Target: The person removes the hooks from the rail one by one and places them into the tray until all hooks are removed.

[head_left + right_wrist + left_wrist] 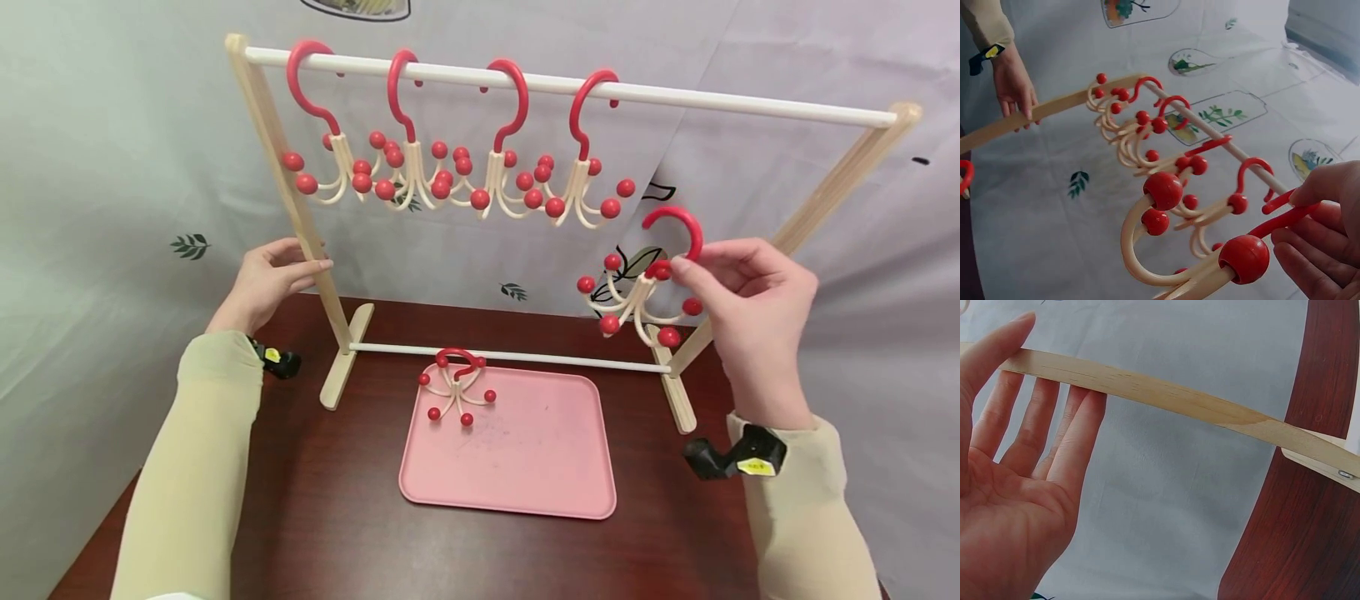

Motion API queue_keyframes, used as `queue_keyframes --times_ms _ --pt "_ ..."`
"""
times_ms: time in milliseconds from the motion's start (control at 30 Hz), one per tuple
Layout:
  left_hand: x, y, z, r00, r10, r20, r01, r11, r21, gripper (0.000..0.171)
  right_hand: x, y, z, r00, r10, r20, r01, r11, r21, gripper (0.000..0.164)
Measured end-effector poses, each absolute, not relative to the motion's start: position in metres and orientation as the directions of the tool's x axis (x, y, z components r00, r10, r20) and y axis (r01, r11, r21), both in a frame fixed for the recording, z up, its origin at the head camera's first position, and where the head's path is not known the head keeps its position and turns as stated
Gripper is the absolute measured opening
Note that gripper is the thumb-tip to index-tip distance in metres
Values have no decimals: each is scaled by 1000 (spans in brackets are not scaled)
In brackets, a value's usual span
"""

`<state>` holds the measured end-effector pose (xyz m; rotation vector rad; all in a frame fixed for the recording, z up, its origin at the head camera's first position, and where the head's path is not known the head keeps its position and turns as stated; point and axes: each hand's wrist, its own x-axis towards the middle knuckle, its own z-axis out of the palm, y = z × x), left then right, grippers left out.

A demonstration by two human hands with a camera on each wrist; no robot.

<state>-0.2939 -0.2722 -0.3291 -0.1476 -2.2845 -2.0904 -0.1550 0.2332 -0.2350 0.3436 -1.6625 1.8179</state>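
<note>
My left hand [262, 282] pinches the left wooden post [1147, 390] of a hanger rack, thumb on one side and fingers on the other. At the right, my right hand [765, 304] grips a multi-arm hanger [637, 296] by its red hook, below the rack's white top rail [712, 101]. The held hanger has cream arms tipped with red balls; in the right wrist view its hook [1282, 219] lies between thumb and fingers. Several matching hangers [412, 167] hang from the rail's left and middle. Another hanger [457, 387] rests on a pink tray [525, 458].
The rack's lower white rail [510, 357] runs behind the tray, and its wooden feet [348, 358] stand on the dark wood table [337, 500]. A pale printed cloth [450, 275] hangs behind. The right post [832, 200] rises behind my right hand.
</note>
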Motion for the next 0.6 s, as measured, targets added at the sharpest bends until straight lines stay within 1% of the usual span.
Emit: queue_keyframes --times_ms 133,267,433,600 --pt "-298 -275 -333 -995 40 93 97 95 991 48 -148 223 -244 -776 238 584 -585 75 -808 27" --pt "-295 -273 -331 -995 40 88 92 105 990 48 -146 217 -258 -809 206 551 -538 121 -835 26" --pt "-288 -269 -324 -996 42 82 86 111 990 47 -153 218 -287 -859 173 482 -471 101 -876 26" --pt "-291 -271 -327 -996 41 79 83 106 991 48 -158 216 -313 -886 135 444 -432 111 -895 26"
